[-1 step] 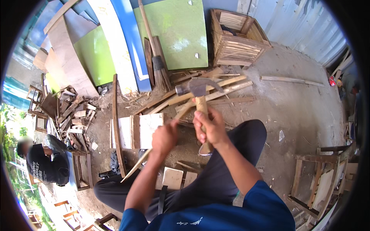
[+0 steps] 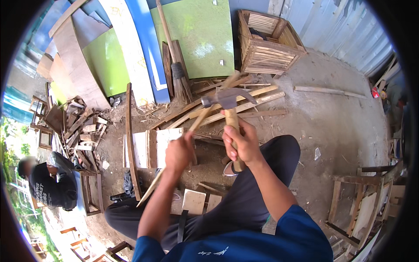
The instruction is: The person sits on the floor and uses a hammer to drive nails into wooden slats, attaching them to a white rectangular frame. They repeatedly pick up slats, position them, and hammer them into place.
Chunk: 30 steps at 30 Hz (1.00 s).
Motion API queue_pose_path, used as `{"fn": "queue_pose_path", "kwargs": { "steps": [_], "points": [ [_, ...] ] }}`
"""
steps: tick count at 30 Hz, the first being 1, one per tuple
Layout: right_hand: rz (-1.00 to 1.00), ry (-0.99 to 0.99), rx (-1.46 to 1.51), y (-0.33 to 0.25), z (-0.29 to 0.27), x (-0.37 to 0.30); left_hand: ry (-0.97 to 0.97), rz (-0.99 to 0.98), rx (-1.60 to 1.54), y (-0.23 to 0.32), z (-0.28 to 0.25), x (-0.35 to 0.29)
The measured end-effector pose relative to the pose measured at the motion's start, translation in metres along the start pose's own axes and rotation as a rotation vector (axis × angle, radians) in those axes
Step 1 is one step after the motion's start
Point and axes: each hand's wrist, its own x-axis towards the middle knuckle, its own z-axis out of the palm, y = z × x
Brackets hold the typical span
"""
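My right hand (image 2: 241, 143) is wrapped round the wooden handle of a claw hammer (image 2: 227, 100). The hammer stands head up, its claw curving to the right. In my left hand (image 2: 178, 153) is a thin wooden strip (image 2: 201, 119), held at mid-length. The strip slants from near my left knee up to the far right, and its far end is blurred. It crosses close to the hammer's striking face; whether they touch I cannot tell. Below my left hand lies a white-faced board (image 2: 166, 139) with a brown wooden edge.
A long dark plank (image 2: 129, 131) leans left of the board. Loose lumber (image 2: 262, 99) lies beyond the hammer, near a broom (image 2: 179, 81) and a slatted crate (image 2: 270, 43). Wood scraps (image 2: 83, 126) are heaped at left, where a person (image 2: 52, 183) sits. A wooden frame (image 2: 360, 205) stands at right.
My left hand has shifted slightly left, and the strip's far end now shows beyond the hammer head. The hammer and my right hand have moved a little to the right.
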Motion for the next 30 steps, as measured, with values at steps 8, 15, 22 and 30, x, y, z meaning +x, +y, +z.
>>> {"fn": "queue_pose_path", "kwargs": {
  "steps": [8, 15, 22, 30],
  "points": [
    [0.01, 0.142, -0.233, 0.022, -0.03, -0.005, 0.23, 0.122, -0.254, -0.016, -0.065, 0.048],
    [0.092, 0.063, -0.556, 0.042, -0.033, -0.015, -0.194, 0.063, -0.368, 0.04, -0.061, 0.054],
    [-0.021, 0.014, -0.759, 0.049, -0.022, -0.01, -0.243, 0.119, -0.428, 0.059, -0.042, 0.059],
    [-0.099, 0.032, -0.914, 0.065, -0.022, -0.006, -0.184, 0.123, -0.5, 0.049, -0.017, 0.064]
  ]
}}
